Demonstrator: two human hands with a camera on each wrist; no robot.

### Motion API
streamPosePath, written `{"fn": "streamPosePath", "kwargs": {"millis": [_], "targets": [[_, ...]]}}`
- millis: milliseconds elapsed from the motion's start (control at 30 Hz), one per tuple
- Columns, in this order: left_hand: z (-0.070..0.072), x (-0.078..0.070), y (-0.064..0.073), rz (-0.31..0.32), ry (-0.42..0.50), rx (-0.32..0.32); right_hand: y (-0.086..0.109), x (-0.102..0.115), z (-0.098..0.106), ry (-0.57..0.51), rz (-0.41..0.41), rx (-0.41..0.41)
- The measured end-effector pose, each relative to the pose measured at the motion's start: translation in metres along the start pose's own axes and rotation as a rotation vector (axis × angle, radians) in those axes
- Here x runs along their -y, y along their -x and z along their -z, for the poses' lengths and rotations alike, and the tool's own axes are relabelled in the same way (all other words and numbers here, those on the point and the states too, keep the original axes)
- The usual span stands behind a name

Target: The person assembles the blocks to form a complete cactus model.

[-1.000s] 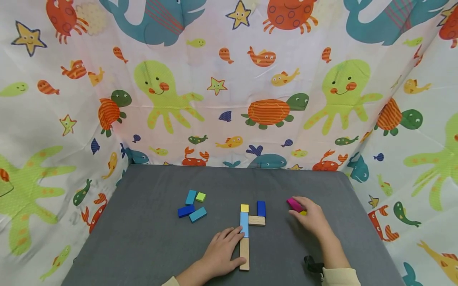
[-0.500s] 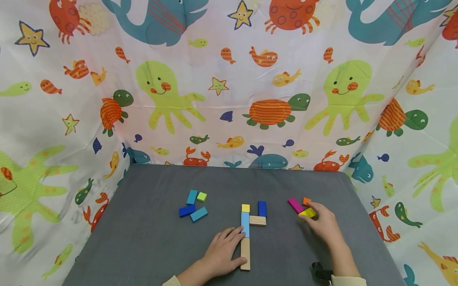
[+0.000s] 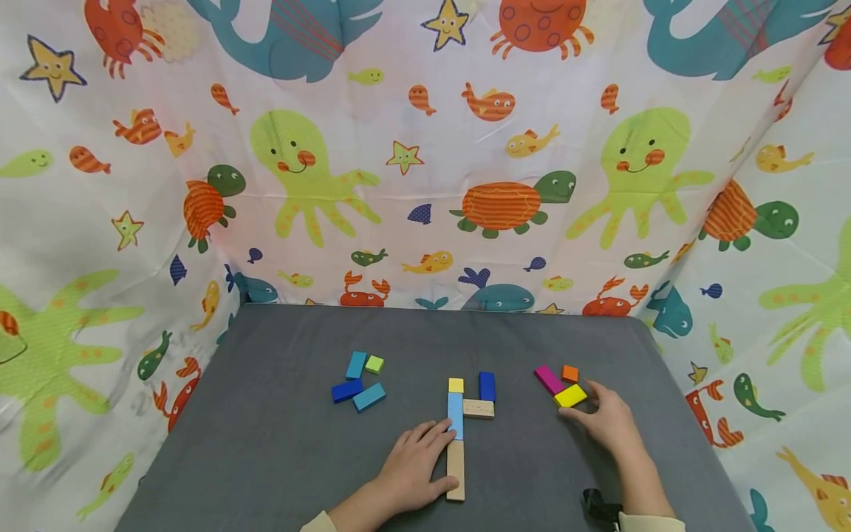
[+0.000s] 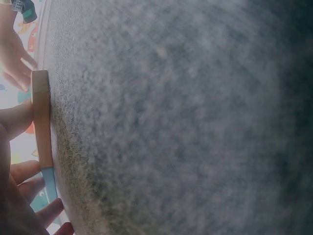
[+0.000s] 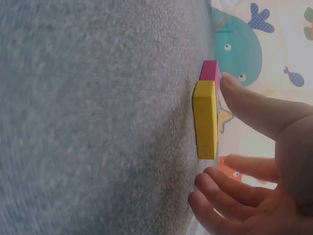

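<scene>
My left hand (image 3: 414,467) lies beside a row of blocks, relaxed fingers touching the light blue block (image 3: 455,408) and thumb against the long wooden block (image 3: 455,473). A small yellow cube (image 3: 456,385) tops that row. To its right sit a short wooden block (image 3: 479,408) and a dark blue block (image 3: 487,386). My right hand (image 3: 610,421) hovers by a yellow block (image 3: 570,396), thumb and fingers spread apart around its near end without gripping it. In the right wrist view a gap shows between the fingers and the yellow block (image 5: 205,120).
A magenta block (image 3: 549,380) and an orange cube (image 3: 569,373) lie against the yellow block. At the left, blue blocks (image 3: 368,397) and a green cube (image 3: 374,364) form a loose group. A patterned curtain (image 3: 425,148) rises behind the grey table (image 3: 266,428).
My right hand has moved off the magenta block, placed the yellow block against it, and let go, drawing slightly back. The orange cube came into sight. My left hand stays put.
</scene>
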State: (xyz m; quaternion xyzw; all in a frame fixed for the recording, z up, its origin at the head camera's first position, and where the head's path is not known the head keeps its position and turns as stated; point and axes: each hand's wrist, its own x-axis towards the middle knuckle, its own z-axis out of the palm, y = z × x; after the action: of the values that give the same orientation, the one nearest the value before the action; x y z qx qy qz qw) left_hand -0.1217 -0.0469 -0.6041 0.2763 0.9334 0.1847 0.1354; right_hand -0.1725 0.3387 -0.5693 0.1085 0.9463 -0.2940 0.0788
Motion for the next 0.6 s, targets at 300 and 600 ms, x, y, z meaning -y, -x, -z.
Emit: {"fn": "streamPosePath", "kwargs": {"millis": [300,600], "targets": [[0.001,0.0,0.001,0.0,0.011,-0.003,-0.002,0.003,-0.006,0.02,-0.034,0.009],[0.004,-0.002,0.002,0.014,0.025,0.016,-0.003,0.006,-0.012,0.051,0.006,-0.03]]}}
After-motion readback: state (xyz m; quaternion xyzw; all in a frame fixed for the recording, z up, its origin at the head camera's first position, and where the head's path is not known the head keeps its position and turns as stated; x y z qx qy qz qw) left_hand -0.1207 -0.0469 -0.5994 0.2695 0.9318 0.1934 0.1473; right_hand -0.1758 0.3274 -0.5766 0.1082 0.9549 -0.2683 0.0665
